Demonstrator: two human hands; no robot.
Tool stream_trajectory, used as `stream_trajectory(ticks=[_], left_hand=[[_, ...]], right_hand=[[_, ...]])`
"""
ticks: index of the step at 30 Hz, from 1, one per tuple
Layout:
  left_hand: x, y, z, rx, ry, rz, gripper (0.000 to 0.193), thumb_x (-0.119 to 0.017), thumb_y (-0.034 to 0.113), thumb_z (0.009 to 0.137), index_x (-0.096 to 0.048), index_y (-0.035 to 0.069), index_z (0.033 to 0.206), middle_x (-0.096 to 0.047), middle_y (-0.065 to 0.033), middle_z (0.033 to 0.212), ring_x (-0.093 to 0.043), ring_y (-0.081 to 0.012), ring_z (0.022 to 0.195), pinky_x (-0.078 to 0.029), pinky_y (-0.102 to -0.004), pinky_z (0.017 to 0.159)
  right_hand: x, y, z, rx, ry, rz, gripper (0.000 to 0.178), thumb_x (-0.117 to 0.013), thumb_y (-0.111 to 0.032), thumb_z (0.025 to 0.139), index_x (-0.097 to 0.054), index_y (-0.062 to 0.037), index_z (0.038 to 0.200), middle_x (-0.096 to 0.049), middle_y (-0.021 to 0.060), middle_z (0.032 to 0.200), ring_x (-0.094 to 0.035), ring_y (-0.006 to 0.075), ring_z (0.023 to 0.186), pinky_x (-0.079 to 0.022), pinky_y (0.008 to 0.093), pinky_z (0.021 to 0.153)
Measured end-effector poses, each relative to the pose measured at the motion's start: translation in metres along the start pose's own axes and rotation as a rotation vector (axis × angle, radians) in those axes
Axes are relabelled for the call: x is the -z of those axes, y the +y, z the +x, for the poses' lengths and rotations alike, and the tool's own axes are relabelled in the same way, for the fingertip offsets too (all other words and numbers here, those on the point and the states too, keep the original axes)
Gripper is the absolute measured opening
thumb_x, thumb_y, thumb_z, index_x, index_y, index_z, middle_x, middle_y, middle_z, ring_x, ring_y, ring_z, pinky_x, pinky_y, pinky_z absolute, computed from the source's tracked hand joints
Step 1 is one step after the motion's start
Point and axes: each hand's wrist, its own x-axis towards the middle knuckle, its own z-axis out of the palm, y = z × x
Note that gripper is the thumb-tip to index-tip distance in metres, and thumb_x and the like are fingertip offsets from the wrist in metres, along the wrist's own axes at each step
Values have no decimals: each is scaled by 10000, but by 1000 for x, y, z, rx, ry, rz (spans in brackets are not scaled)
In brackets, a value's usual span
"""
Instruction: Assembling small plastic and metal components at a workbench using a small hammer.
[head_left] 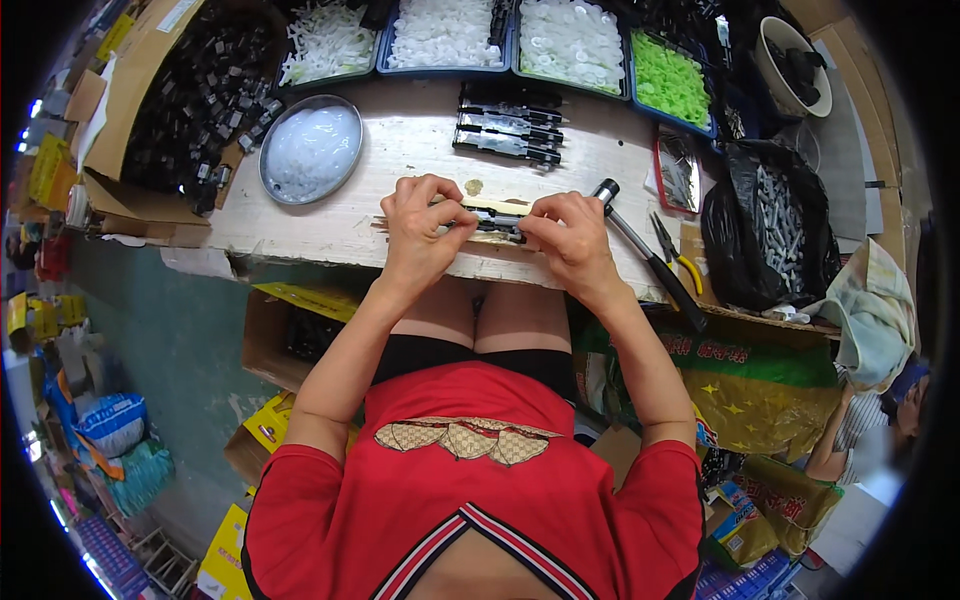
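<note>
Near the front edge of the pale worktable (400,120), a slim black-and-silver mechanical part (493,222) lies between my hands. My left hand (425,225) pinches its left end with thumb and forefinger. At the other end, my right hand (572,240) is closed on it in a similar pinch. A cream-coloured strip (500,206) sits just behind the part. Farther back, several similar black-and-silver assemblies (508,128) lie stacked side by side. My fingertips cover both ends of the held part, so its exact kind does not show.
A hammer (640,242) and yellow-handled pliers (680,255) lie right of my hand. Left stands a metal bowl of whitish grease (312,150), beside a carton of black parts (200,110). Trays of white and green pieces (670,85) line the back; a black bag (735,215) holds grey parts.
</note>
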Motion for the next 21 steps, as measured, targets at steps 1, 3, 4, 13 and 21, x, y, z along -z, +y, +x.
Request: stream_trajectory(ticks=[1,3,4,13,21], left_hand=[[0,0,1,-3,3,0,62,-677,101,631,-646,132,675,-549,35,867,-448,-178,903,-269,-338,777],[-1,-1,4,-9,8,0,59,-675,104,633,-646,132,675,-548,35,867,-446,-178,902,-270,-338,776],[-2,-1,5,-13,2,8,54,-674,108,634,-645,132,673,-548,31,869,-446,-181,901,-273,-339,773],[2,2,0,1,-13,62,61,-685,119,629,-639,117,668,-549,-2,875,-461,-201,899,-291,-345,777],[2,4,-2,18,-17,1,91,-702,87,623,-640,118,683,-544,-1,865,-460,-196,904,-281,-336,807]], right_hand=[[-1,4,1,-2,-12,18,189,-625,-33,663,-615,-139,819,-550,-12,836,-505,177,781,-304,325,689],[1,7,4,-3,-21,32,188,-625,-37,659,-617,-147,811,-547,-17,834,-503,174,783,-300,325,686],[4,6,6,1,-46,14,180,-625,-45,654,-619,-153,797,-545,-22,827,-499,174,785,-299,330,686],[9,12,12,36,-251,2,189,-650,-79,629,-628,-163,797,-554,-20,868,-510,187,852,-321,347,707],[97,94,55,-126,233,-438,182,-591,-13,667,-645,-93,821,-592,61,797,-557,253,805,-427,390,649]])
